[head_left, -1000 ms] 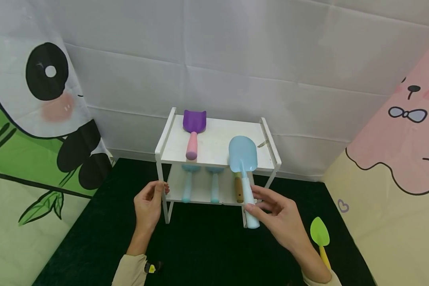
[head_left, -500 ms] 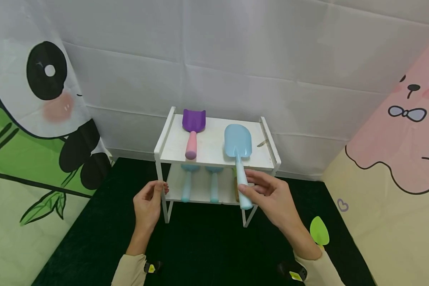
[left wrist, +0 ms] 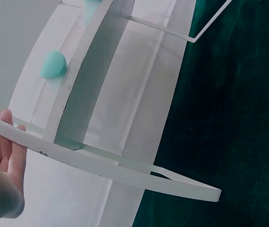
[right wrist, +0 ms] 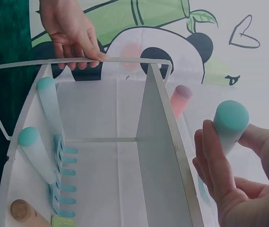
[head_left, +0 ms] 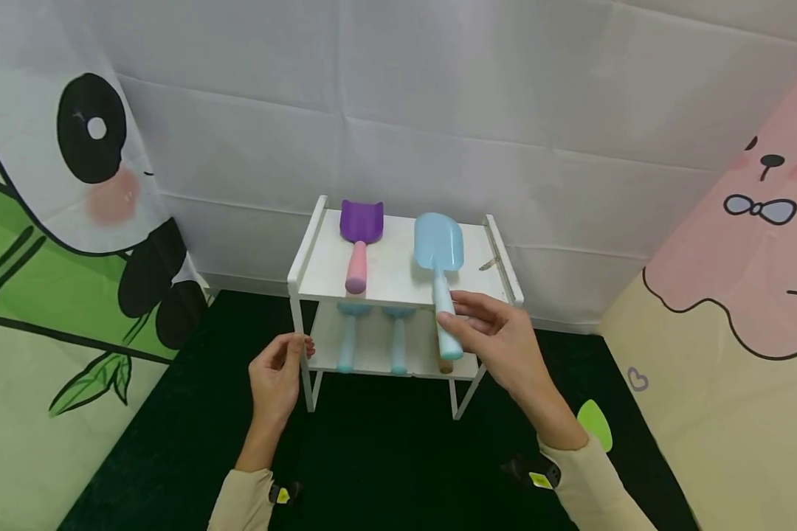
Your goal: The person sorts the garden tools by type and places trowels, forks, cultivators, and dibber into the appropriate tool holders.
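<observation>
In the head view my right hand (head_left: 501,339) pinches the handle of a light blue toy shovel (head_left: 438,242), its blade over the right part of the white rack's top shelf (head_left: 398,254). Whether the blade touches the shelf I cannot tell. The right wrist view shows the handle's turquoise end (right wrist: 232,116) between thumb and fingers. My left hand (head_left: 275,380) holds the rack's left front leg (head_left: 298,324), fingers curled round it. A purple shovel (head_left: 361,221) with a pink handle lies on the top shelf, left of the blue one.
On the lower shelf lie two light blue rakes (right wrist: 39,149) and a wooden-handled tool (right wrist: 25,210) with a green part. A green shovel (head_left: 595,424) is on the dark green floor (head_left: 385,457) at right, partly behind my sleeve. A white cloth wall (head_left: 438,110) stands behind.
My right hand has moved the light blue shovel forward and slightly left, from in front of the rack to over the top shelf. The left hand stays on the leg.
</observation>
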### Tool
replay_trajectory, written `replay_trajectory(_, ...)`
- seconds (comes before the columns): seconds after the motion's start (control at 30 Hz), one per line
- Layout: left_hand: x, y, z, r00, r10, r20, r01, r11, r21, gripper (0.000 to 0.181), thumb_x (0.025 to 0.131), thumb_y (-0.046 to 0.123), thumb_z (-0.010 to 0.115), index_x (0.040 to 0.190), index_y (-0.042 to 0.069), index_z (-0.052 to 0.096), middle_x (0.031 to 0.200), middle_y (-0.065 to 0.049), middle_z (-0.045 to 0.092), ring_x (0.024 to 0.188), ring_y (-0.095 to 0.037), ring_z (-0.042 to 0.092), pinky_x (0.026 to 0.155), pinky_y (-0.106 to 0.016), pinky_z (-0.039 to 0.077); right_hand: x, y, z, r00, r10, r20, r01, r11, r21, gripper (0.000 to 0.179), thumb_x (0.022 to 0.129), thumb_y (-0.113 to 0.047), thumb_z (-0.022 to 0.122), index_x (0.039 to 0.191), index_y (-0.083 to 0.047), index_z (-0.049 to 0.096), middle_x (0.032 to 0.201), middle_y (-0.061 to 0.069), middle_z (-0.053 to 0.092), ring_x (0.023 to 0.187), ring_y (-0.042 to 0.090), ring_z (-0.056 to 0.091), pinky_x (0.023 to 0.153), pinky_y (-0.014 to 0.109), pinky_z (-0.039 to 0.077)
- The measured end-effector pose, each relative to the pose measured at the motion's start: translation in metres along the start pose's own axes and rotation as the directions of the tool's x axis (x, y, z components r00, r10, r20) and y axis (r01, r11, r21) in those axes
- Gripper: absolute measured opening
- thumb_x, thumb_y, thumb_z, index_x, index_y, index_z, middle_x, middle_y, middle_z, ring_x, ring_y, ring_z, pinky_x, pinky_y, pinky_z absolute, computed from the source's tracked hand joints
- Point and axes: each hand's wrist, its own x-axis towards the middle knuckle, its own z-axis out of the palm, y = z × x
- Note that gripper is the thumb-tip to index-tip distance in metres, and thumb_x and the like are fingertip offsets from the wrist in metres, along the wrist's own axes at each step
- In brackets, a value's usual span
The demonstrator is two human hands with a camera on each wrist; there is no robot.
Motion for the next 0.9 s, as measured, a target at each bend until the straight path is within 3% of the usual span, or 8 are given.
replay_trajectory(0.13, 0.001, 0.0, 0.001, 1.0, 0.003, 0.011, -0.003, 1.0, -0.007, 0.022, 0.107, 0.01, 0.056, 0.101, -0.005, 0.071, 0.094, -0.003, 0.073, 0.084, -0.009, 0.069, 0.084, -0.019, 0.055, 0.007, -0.002, 0.0, 1.0, 0.006, -0.003, -0.006, 1.0, 0.006, 0.04, 0.097, -0.015, 0.074, 0.134, -0.003, 0.065, 0.121, 0.017, 0.069, 0.098, 0.018, 0.074, 0.077, 0.033, 0.062)
replay_trajectory(0.37, 0.0, 0.002, 0.001, 1.0, -0.008, 0.009, 0.008, 1.0, 0.002, 0.023, 0.107, 0.012, 0.056, 0.101, -0.005, 0.07, 0.096, -0.013, 0.072, 0.084, -0.01, 0.069, 0.084, -0.019, 0.055, 0.02, -0.006, 0.004, 0.999, 0.039, 0.005, -0.039, 0.999, -0.007, 0.044, 0.096, -0.021, 0.075, 0.135, -0.004, 0.064, 0.124, 0.017, 0.068, 0.102, 0.023, 0.073, 0.076, 0.034, 0.062)
replay_trajectory(0.6, -0.001, 0.001, 0.001, 1.0, -0.02, 0.007, 0.02, 1.0, 0.009, 0.023, 0.107, 0.012, 0.056, 0.101, -0.005, 0.071, 0.095, -0.008, 0.072, 0.085, -0.011, 0.068, 0.084, -0.019, 0.054, 0.035, -0.005, 0.004, 0.998, 0.069, 0.014, -0.069, 0.997, -0.019, 0.044, 0.097, -0.025, 0.073, 0.134, -0.003, 0.065, 0.12, 0.016, 0.07, 0.095, 0.02, 0.073, 0.077, 0.034, 0.062)
replay_trajectory(0.9, -0.001, 0.001, 0.001, 1.0, -0.008, 0.004, 0.008, 1.0, -0.008, 0.021, 0.107, 0.009, 0.056, 0.101, -0.004, 0.072, 0.095, -0.013, 0.072, 0.084, -0.01, 0.068, 0.083, -0.018, 0.054, 0.049, -0.014, 0.004, 0.994, 0.109, 0.031, -0.107, 0.993, -0.056, 0.049, 0.096, -0.033, 0.075, 0.133, -0.004, 0.066, 0.12, 0.014, 0.071, 0.098, 0.024, 0.072, 0.079, 0.035, 0.062)
